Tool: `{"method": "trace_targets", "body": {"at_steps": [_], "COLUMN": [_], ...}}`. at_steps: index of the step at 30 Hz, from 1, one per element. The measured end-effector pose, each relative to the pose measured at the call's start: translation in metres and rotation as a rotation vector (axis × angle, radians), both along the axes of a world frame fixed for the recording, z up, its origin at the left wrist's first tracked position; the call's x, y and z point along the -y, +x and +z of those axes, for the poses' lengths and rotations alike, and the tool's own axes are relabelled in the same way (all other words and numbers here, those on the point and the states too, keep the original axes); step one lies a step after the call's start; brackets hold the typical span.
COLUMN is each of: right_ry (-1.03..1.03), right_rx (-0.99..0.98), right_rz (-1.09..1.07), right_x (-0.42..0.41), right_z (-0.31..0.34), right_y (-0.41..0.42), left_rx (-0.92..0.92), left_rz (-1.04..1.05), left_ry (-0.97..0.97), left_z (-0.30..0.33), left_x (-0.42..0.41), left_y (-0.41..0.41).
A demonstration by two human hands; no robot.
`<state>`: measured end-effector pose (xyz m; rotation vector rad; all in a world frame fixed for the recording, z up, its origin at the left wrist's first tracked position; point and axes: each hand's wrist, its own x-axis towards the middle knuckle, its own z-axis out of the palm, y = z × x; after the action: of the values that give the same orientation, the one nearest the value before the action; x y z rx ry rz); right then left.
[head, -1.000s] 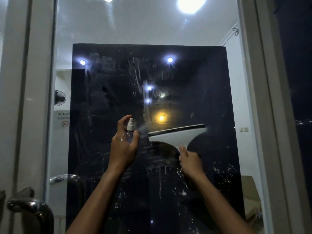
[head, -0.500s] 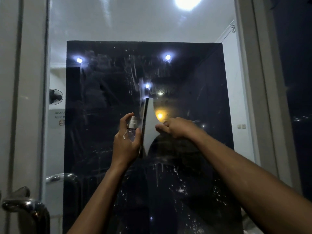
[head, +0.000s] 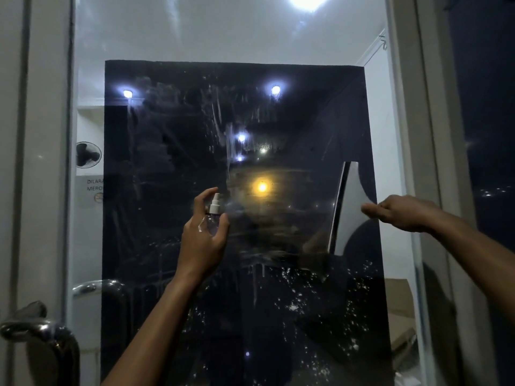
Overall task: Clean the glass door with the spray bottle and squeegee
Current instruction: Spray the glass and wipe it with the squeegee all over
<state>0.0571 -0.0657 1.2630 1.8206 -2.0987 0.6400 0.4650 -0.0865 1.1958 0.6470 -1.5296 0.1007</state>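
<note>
left hand (head: 202, 240) is wrapped around a small clear spray bottle (head: 214, 215) with a white nozzle, forefinger curled up over the top, bottle held upright close to the glass door (head: 223, 37). well off to its right, the right hand (head: 401, 213) grips the squeegee (head: 348, 210) by the handle, fingers curled round it, with the blade turned on end so its dark rubber edge faces toward the left hand and looks to sit against the glass. between the two hands the pane looks hazy and smeared. below them there are drip runs and white specks. a metal door handle (head: 39, 330) sits low, off past the left forearm
</note>
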Motion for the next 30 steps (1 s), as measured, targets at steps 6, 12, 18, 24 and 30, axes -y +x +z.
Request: {"method": "trace_targets", "body": {"at_steps": [6,12,18,24,30], "right_ry": [-0.154,-0.344,-0.338,-0.261,-0.21], "right_rx": [0.184,0.934,1.187,1.237,1.203], "right_rz": [0.184,0.486,0.458,0.345,0.377], "right_x": [-0.008,0.017,0.046,0.053,0.022], "right_z": [0.018,0.054,0.053,-0.061,-0.119], "right_y": [0.024,0.061,0.073,0.077,0.06], "left_rx": [0.03,0.052,0.031,0.024,0.018], "left_rz": [-0.019,-0.04,-0.033,-0.084,-0.083], "left_ry": [-0.022,-0.013,-0.012,0.005,0.008], "left_z": [0.012,0.019,0.016,0.005,0.0], "left_x": [-0.007,-0.002,0.008,0.016,0.014], "left_y": [-0.018,-0.035,-0.052,-0.07,-0.083]}}
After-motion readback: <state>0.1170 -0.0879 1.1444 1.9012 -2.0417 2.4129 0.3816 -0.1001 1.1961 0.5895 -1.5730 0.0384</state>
